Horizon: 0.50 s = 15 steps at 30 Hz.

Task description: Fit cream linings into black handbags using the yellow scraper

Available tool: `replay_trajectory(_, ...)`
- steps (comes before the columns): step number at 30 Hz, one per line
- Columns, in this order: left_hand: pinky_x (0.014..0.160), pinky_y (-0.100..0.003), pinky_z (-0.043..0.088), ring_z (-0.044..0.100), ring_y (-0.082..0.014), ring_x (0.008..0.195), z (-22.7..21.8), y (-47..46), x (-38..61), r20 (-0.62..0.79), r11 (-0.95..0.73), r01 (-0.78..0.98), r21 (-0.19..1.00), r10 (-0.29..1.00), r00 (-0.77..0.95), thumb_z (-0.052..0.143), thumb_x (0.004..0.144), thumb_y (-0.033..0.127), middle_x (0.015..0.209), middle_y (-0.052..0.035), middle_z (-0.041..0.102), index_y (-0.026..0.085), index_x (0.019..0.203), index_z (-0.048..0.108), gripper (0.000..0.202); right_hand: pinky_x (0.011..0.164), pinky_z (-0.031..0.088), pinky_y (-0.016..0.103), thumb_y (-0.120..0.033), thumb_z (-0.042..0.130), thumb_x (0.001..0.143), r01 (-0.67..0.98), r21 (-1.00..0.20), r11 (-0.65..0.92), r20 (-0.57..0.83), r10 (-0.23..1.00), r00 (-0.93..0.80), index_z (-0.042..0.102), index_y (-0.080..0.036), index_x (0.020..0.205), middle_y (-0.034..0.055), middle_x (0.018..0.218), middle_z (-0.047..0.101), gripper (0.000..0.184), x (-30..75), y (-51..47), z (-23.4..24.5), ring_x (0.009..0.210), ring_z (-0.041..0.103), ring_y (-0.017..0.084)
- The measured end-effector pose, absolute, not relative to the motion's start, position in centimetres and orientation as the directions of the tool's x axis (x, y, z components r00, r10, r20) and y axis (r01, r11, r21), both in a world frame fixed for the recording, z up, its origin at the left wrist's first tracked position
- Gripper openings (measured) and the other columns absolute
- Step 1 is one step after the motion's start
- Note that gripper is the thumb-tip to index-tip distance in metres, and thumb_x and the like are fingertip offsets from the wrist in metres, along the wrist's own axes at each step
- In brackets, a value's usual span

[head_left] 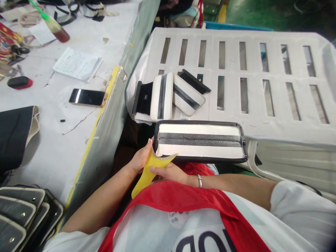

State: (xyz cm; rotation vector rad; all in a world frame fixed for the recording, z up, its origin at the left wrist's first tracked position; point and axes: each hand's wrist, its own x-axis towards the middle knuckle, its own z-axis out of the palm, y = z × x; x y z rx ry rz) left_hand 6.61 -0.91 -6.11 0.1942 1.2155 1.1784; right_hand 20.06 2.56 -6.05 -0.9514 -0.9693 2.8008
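Observation:
In front of my body is a long black case-like bag piece (pixel 201 152), its upper face white with a grey-black strip along the middle. My left hand (pixel 141 158) is closed at its left end, the fingertips partly hidden behind it. My right hand (pixel 170 173) grips a thin yellow plastic sheet (pixel 144 178) with the thumb on top. The sheet's curved edge touches or lies close to the piece's lower left corner; I cannot tell which. Two smaller white panels with dark strips, the left panel (pixel 156 101) and the right panel (pixel 183 94), lie just beyond.
A slotted pale plastic table (pixel 231 96) stands ahead. On the left workbench (pixel 78 136) are a phone (pixel 87 97), a notepad (pixel 77 64), a squeeze bottle (pixel 56 28) and stacked dark bag pieces (pixel 19 213). A pale chair (pixel 291 164) is at the right.

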Motion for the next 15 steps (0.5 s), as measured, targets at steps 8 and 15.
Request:
replay_trajectory(8,0.075,-0.030,0.053,0.065,-0.0238,0.097,-5.3,-0.2,7.1,-0.634,0.493,-0.459,0.739,0.739,-0.228,0.042,0.089,0.060,0.099,-0.0039,0.071,0.025,0.133,0.049,0.057,0.106,0.041,0.037,-0.031,0.078,0.063,0.124,-0.563,-0.817,-0.513,0.228,-0.828,0.066,-0.023,0.104,0.0030,0.126,0.062,0.043,20.3,3.4,-6.9,0.126,0.049,0.026)
replay_trajectory(15,0.080,-0.030,0.052,0.063,-0.0217,0.104,-5.7,0.0,7.5,-0.602,0.495,-0.372,0.785,0.751,-0.270,0.038,0.090,0.059,0.102,-0.0021,0.070,0.028,0.133,0.047,0.054,0.098,0.047,0.037,-0.035,0.080,0.059,0.159,-0.523,-0.837,-0.537,0.179,-0.824,0.070,-0.020,0.086,0.0017,0.098,0.072,0.032,21.0,4.4,-7.0,0.103,0.063,0.024)
